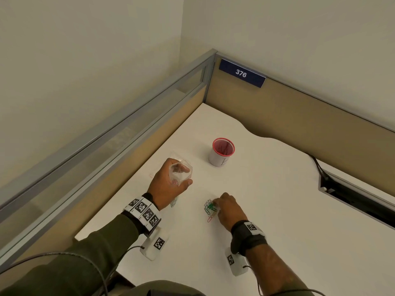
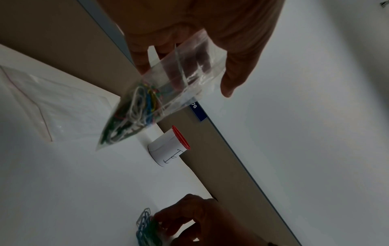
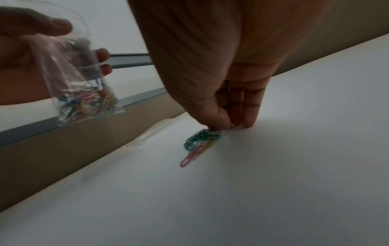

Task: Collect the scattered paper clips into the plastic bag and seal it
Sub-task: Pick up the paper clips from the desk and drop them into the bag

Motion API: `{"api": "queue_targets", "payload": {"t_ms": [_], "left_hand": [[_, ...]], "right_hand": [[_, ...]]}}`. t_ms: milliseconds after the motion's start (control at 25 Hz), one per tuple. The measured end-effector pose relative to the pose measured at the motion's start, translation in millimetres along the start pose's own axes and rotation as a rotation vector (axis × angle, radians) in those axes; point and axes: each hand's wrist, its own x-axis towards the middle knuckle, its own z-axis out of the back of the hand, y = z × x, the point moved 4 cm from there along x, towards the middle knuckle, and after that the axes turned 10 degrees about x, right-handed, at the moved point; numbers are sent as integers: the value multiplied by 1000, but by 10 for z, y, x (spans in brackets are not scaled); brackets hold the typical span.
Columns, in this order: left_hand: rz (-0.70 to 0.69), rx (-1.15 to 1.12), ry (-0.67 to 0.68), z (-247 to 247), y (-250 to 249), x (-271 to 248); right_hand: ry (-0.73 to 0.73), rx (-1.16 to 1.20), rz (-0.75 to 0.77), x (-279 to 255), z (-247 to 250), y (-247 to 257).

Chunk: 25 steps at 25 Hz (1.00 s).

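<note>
Okay, writing first: the blue plaque (image 1: 242,73) on the partition corner reads "376" in white, and the white cup with the red rim (image 1: 222,152) has a handwritten mark on its side, maybe a "P", not clear enough to say. Your left hand (image 1: 168,184) is raised off the white desk (image 1: 277,210), fingers curled round the clear plastic bag (image 1: 180,171), holding its mouth open. Head view shows the bag only as a crumpled clear shape; the left wrist view shows it hanging down with a tangle of coloured wire clips at the bottom, green, white, blue, yellow. Your right hand (image 1: 229,209) is down on the desk, thumb and fingertips pinching at the small pile of paper clips (image 1: 210,209). Right wrist view shows the pile clearly: teal and green ones bunched, one pink one lying stretched out at the near end. Left wrist view alone shows a second flat clear bag with a red seal line (image 2: 45,106) lying on the desk near the partition.
</note>
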Motion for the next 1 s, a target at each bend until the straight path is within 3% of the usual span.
{"api": "queue_targets", "payload": {"t_ms": [280,440,720,1000], "left_hand": [[3,11,-10,55,34,2],[-3,4,-25,75,34,2],[12,7,-26,83,73,6],[0,-18,-13,21,89,-15]], "right_hand": [[-12,88,100,11,-21,162],[77,-67,228,24,-141,301],[111,-107,240,-199,-119,131],[17,-242,225,-89,-177,212]]}}
